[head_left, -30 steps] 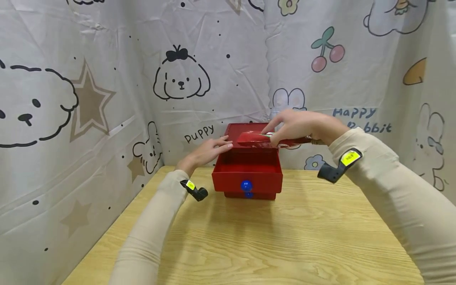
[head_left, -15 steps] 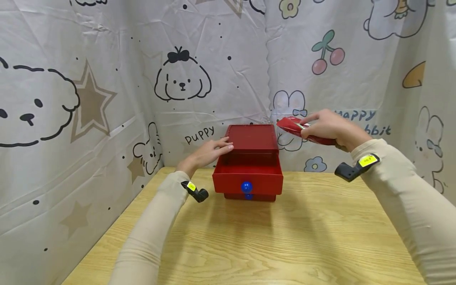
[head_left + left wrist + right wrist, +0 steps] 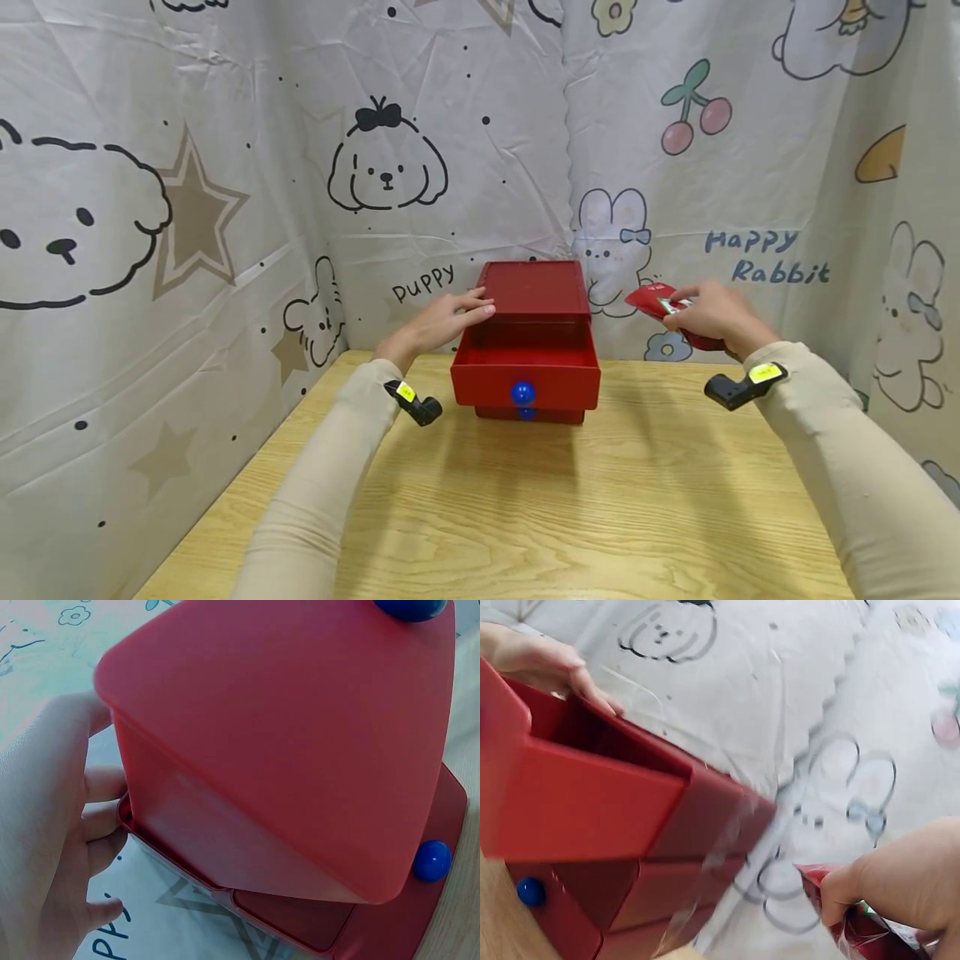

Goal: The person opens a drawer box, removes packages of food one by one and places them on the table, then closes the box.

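Observation:
A red plastic drawer cabinet (image 3: 534, 287) stands at the back of the table in the head view. Its upper drawer (image 3: 487, 385), with a round blue knob (image 3: 522, 393), is pulled well out, and the visible part of its inside is bare. My left hand (image 3: 437, 323) rests against the cabinet's upper left side, fingers extended over the edge; the left wrist view shows the fingers along that side. Right of the cabinet, raised above the table, my right hand (image 3: 716, 317) pinches a shiny red packet (image 3: 651, 298) with a white and green patch. Part of the packet hides behind the fingers.
Below the open drawer, a lower drawer's blue knob (image 3: 432, 861) shows in the left wrist view. The wooden table (image 3: 480, 508) stretches in front. A white cartoon-printed curtain (image 3: 510, 167) hangs close behind the cabinet and along both sides.
My right hand has carried the red packet from over the cabinet's top to the right, then lower beside it. My left hand has stayed at the cabinet, and the drawer remains pulled out.

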A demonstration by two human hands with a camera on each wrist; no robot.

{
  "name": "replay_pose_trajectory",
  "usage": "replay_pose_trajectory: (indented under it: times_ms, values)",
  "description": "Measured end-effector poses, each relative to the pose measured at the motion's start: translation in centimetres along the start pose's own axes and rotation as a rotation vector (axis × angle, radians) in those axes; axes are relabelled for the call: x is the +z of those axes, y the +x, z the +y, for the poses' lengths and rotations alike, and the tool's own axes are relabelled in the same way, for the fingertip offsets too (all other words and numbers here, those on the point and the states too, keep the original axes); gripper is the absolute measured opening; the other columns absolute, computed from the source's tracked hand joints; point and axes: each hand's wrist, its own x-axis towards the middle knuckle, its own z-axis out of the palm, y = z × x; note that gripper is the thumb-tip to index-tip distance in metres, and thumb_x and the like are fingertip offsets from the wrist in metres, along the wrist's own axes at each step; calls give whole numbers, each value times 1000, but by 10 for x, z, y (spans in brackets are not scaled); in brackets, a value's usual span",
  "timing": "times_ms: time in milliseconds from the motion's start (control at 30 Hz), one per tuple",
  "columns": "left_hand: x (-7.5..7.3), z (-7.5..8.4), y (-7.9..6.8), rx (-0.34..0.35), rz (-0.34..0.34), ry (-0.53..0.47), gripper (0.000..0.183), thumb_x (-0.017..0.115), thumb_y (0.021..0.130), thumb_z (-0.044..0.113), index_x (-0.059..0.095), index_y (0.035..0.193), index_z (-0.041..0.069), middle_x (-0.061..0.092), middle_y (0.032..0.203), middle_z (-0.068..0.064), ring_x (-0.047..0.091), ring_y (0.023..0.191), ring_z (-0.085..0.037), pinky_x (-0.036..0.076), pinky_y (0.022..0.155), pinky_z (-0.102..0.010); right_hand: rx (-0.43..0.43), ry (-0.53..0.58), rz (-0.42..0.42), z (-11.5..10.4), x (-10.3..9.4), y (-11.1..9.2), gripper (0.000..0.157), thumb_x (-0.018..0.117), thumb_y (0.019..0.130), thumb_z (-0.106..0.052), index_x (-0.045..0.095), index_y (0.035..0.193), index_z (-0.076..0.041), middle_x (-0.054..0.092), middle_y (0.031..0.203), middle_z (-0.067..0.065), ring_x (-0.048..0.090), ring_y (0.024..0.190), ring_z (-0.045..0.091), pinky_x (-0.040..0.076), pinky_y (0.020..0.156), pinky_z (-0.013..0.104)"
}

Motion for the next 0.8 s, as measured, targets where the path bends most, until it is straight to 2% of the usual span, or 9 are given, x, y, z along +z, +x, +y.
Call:
replay_pose_trajectory:
  times_ms: [167,300,533,800]
  values:
    - [1,1,-2,-9,1,-9,68,52,101,59,57,150,13,31,167,3,19,155,-23,19,122,-53,0,-32,44,34,23,0,64,75,88,-23,56,140,10,53,123,35,53,98,43,50,72,42]
    - [1,1,-2,-11,0,-7,68,52,101,60,56,151,13,31,167,3,19,155,-23,19,121,-55,7,-46,62,52,36,-2,65,77,86,-24,58,137,11,56,121,34,52,98,44,47,72,44]
    - [-1,2,-1,-14,2,-18,70,52,101,60,55,152,12,31,167,2,19,155,-23,19,121,-55,18,-68,86,72,58,-2,65,76,86,-26,58,136,10,55,124,38,52,101,49,45,75,49]
    - [1,0,-1,-22,4,-18,72,52,100,62,55,152,12,31,167,2,19,155,-23,19,121,-56,42,-43,88,82,86,-3,70,79,86,-32,56,137,11,51,131,41,48,111,56,39,84,61]
